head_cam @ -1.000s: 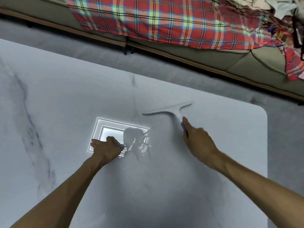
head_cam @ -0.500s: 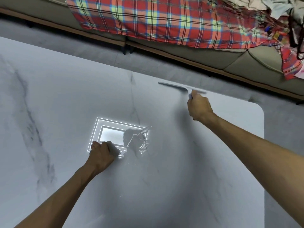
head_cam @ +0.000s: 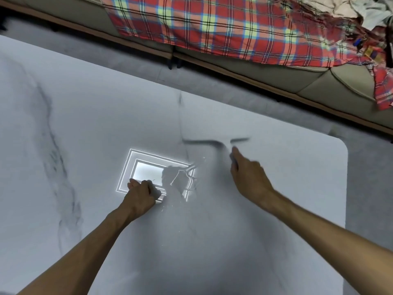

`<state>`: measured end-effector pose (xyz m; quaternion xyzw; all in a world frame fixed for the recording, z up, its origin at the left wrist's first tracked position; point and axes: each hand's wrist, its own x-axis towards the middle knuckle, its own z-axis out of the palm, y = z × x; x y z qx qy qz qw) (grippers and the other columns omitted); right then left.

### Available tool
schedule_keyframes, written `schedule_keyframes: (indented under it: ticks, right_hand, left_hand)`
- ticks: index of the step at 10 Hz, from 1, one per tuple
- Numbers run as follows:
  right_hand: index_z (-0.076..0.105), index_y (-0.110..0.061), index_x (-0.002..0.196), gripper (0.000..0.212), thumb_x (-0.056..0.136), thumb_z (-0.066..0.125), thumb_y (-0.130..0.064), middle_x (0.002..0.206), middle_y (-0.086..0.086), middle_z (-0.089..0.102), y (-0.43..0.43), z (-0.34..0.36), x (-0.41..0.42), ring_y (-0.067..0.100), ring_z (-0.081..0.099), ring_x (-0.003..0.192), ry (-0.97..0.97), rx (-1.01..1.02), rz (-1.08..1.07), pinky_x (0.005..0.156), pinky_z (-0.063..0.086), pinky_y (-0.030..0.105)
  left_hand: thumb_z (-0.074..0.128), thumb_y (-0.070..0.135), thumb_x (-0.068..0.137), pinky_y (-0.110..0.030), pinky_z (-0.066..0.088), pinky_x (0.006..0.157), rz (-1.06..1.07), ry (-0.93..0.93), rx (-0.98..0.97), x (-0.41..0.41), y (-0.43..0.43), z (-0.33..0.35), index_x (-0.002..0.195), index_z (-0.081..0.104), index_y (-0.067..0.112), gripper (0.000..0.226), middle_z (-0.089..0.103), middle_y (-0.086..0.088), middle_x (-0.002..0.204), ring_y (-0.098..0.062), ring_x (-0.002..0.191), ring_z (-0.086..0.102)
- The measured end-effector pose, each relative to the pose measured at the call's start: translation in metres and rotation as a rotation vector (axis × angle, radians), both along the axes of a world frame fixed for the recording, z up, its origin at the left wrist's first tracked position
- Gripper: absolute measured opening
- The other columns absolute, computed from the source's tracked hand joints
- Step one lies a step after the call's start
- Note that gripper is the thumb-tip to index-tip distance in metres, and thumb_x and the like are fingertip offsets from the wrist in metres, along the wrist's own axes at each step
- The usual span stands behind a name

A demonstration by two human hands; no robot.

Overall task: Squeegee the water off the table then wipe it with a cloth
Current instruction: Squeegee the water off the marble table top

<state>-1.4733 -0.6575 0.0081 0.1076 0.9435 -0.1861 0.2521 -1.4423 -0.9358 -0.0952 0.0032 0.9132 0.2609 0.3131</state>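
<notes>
A pale grey squeegee (head_cam: 214, 143) lies blade-down on the white marble table (head_cam: 85, 124), blurred by motion. My right hand (head_cam: 247, 173) grips its handle from the near side, forefinger stretched along it. My left hand (head_cam: 141, 193) is curled in a fist and rests knuckles-down on the tabletop at the near edge of a bright ceiling-light reflection; whether it holds anything I cannot tell. A patch of water (head_cam: 182, 179) glistens between the two hands, just near-left of the blade. No cloth is in view.
The table's rounded far-right corner (head_cam: 338, 145) is close to my right hand. Beyond the table runs grey floor (head_cam: 212, 88), then a sofa (head_cam: 297, 81) draped with a red plaid blanket (head_cam: 212, 24) and loose clothes.
My right hand has pulled the squeegee back from the table's far edge toward me, to about where it was a second ago. My left hand has stayed in place.
</notes>
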Motion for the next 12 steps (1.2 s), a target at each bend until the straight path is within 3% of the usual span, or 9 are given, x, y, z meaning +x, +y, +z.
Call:
schedule_keyframes:
  ticks: [1,3,5,6,8,9,10,11,12]
  right_hand:
    - [0.024,-0.019,0.149,0.048,0.102,0.032,-0.021,0.114,0.023,0.062,-0.007,-0.019,-0.070,0.043,0.053,0.106,0.088,0.040,-0.025,0.081,0.040,0.037]
    - [0.026,-0.015,0.145,0.046,0.099,0.031,-0.017,0.106,0.022,0.062,-0.049,-0.051,-0.062,0.040,0.052,0.098,0.059,-0.007,0.032,0.073,0.040,0.038]
    - [0.023,-0.029,0.149,0.053,0.098,0.035,-0.019,0.073,0.012,0.055,-0.058,-0.047,0.027,0.030,0.046,0.066,0.063,-0.040,0.111,0.066,0.040,0.036]
    - [0.025,-0.034,0.148,0.056,0.096,0.037,-0.019,0.065,0.003,0.049,-0.050,-0.037,0.059,0.025,0.045,0.060,0.032,-0.055,0.127,0.064,0.043,0.035]
    - [0.028,-0.042,0.146,0.059,0.094,0.041,-0.018,0.063,0.001,0.051,-0.021,-0.016,0.122,0.019,0.043,0.056,-0.020,0.039,0.171,0.058,0.040,0.033]
    - [0.031,-0.043,0.145,0.056,0.094,0.042,-0.022,0.062,-0.002,0.052,-0.008,0.002,0.152,0.016,0.044,0.054,-0.045,0.095,0.183,0.054,0.038,0.029]
    - [0.035,-0.041,0.144,0.053,0.095,0.044,-0.024,0.065,-0.005,0.055,0.000,0.015,0.162,0.012,0.047,0.058,-0.071,0.079,0.177,0.057,0.041,0.028]
    - [0.040,-0.040,0.141,0.047,0.096,0.044,-0.029,0.063,-0.011,0.053,-0.001,0.027,0.158,0.011,0.046,0.057,-0.023,0.053,0.157,0.055,0.038,0.028]
    - [0.041,-0.041,0.141,0.045,0.097,0.042,-0.033,0.066,-0.008,0.053,-0.009,0.024,0.139,0.016,0.048,0.060,0.056,0.024,0.124,0.057,0.037,0.028]
  left_hand:
    - [0.048,-0.003,0.090,-0.035,0.043,0.082,0.234,-0.148,-0.080,0.007,-0.006,0.025,0.098,0.037,0.011,0.019,0.049,-0.021,0.115,-0.042,0.113,0.054]
    - [0.048,-0.005,0.080,-0.026,0.036,0.075,0.226,-0.163,-0.118,0.062,-0.040,0.016,0.102,0.054,0.003,0.023,0.050,-0.017,0.112,-0.028,0.093,0.050]
    - [0.045,-0.005,0.078,-0.026,0.031,0.071,0.217,-0.187,-0.087,0.096,-0.050,0.013,0.094,0.043,0.009,0.021,0.042,-0.012,0.105,-0.023,0.092,0.041]
    - [0.043,-0.005,0.079,-0.027,0.033,0.073,0.263,-0.190,-0.093,0.103,-0.048,0.010,0.098,0.045,0.006,0.022,0.042,-0.014,0.108,-0.026,0.097,0.044]
    - [0.042,-0.003,0.080,-0.037,0.046,0.088,0.204,-0.154,-0.168,0.142,-0.052,0.002,0.112,0.049,-0.001,0.032,0.047,-0.024,0.115,-0.035,0.105,0.047]
    - [0.041,-0.002,0.081,-0.039,0.046,0.090,0.180,-0.172,-0.166,0.169,-0.056,0.005,0.113,0.048,-0.001,0.033,0.045,-0.025,0.118,-0.035,0.103,0.047]
    - [0.041,-0.001,0.083,-0.042,0.043,0.096,0.217,-0.202,-0.132,0.175,-0.058,0.007,0.117,0.047,-0.004,0.035,0.039,-0.029,0.128,-0.041,0.116,0.043]
    - [0.036,0.001,0.086,-0.046,0.030,0.111,0.255,-0.298,-0.074,0.172,-0.060,0.007,0.125,0.041,-0.004,0.040,0.021,-0.036,0.147,-0.046,0.142,0.019]
    - [0.035,-0.001,0.086,-0.046,0.021,0.116,0.260,-0.332,-0.050,0.171,-0.060,0.009,0.129,0.037,-0.004,0.043,0.007,-0.038,0.153,-0.044,0.148,0.004]
